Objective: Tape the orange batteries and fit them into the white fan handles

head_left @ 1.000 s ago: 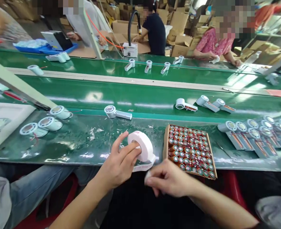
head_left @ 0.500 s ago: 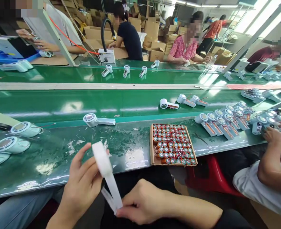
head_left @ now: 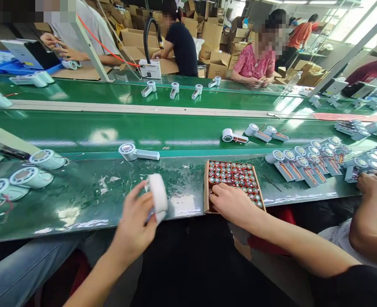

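Observation:
My left hand (head_left: pixel 138 215) is closed around a roll of white tape (head_left: pixel 158 194), held upright just above the table's front edge. My right hand (head_left: pixel 231 202) reaches into a shallow cardboard box (head_left: pixel 206 187) packed with rows of orange battery cells (head_left: pixel 231 170) with red wires. Its fingers are bent together over a cell at the box's left side, which they largely hide. Beyond the tape, a pale blue handheld fan body (head_left: pixel 138 152) lies at the back edge of the table.
More fan bodies stand at the left (head_left: pixel 31 177) and in a cluster at the right (head_left: pixel 303 160). A thin dark rod (head_left: pixel 272 183) lies right of the box. A co-worker's hands (head_left: pixel 372 183) work at far right. Behind runs a green conveyor (head_left: pixel 188 128), with people beyond.
My right hand has let go of the tape's loose end and moved right, into the battery box. My left hand has shifted slightly right with the roll. The whole view has shifted a little.

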Available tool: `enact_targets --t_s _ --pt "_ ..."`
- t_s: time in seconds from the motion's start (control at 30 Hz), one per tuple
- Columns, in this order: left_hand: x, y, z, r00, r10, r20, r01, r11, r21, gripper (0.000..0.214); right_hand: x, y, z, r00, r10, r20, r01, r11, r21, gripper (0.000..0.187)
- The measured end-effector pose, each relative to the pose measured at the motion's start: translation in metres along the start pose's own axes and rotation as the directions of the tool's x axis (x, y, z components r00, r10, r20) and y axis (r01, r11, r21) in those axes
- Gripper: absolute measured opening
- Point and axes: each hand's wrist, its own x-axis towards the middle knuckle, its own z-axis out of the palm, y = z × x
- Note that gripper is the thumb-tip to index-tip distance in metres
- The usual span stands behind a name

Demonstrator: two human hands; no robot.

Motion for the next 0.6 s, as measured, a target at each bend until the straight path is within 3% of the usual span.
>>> enact_targets --t_s 0.07,0.13,0.2,0.27,0.3,0.37,0.47,0.53,0.6 --pt "0.006 0.012 0.020 0.998 0.054 0.030 -0.052 0.996 -0.073 0.030 -0.004 0.000 0.007 0.996 -0.029 -0.082 0.043 0.984 0.173 0.010" --pt "0.005 0.021 0.032 0.992 0.112 0.049 -0.107 0.990 -0.089 0.035 -0.014 0.006 0.013 0.964 0.030 -0.263 0.103 0.873 0.477 0.013" --pt "0.002 0.026 0.036 0.981 0.176 0.086 -0.170 0.983 -0.072 0.041 -0.024 0.011 0.016 0.867 0.226 -0.444 0.224 0.619 0.753 0.018" --pt "0.001 0.029 0.033 0.958 0.250 0.138 -0.249 0.968 -0.026 0.047 -0.031 0.008 0.016 0.771 0.430 -0.469 0.350 0.329 0.877 0.034" --pt "0.003 0.030 0.030 0.944 0.286 0.164 -0.290 0.957 0.000 0.049 -0.033 0.004 0.013 0.756 0.488 -0.437 0.384 0.212 0.899 0.041" --pt "0.010 0.032 0.022 0.919 0.336 0.207 -0.353 0.934 0.054 0.044 -0.035 -0.004 0.005 0.780 0.517 -0.351 0.372 0.067 0.926 0.049" --pt "0.024 0.036 0.008 0.888 0.387 0.248 -0.425 0.896 0.124 0.031 -0.034 -0.008 -0.015 0.855 0.452 -0.256 0.260 0.056 0.964 0.043" --pt "0.031 0.039 0.001 0.853 0.439 0.283 -0.488 0.862 0.134 0.029 -0.032 -0.006 -0.026 0.925 0.336 -0.177 0.122 0.178 0.976 0.032" --pt "0.036 0.040 -0.003 0.811 0.483 0.329 -0.541 0.834 0.110 0.033 -0.028 -0.003 -0.033 0.976 0.205 -0.072 -0.007 0.362 0.932 0.024"
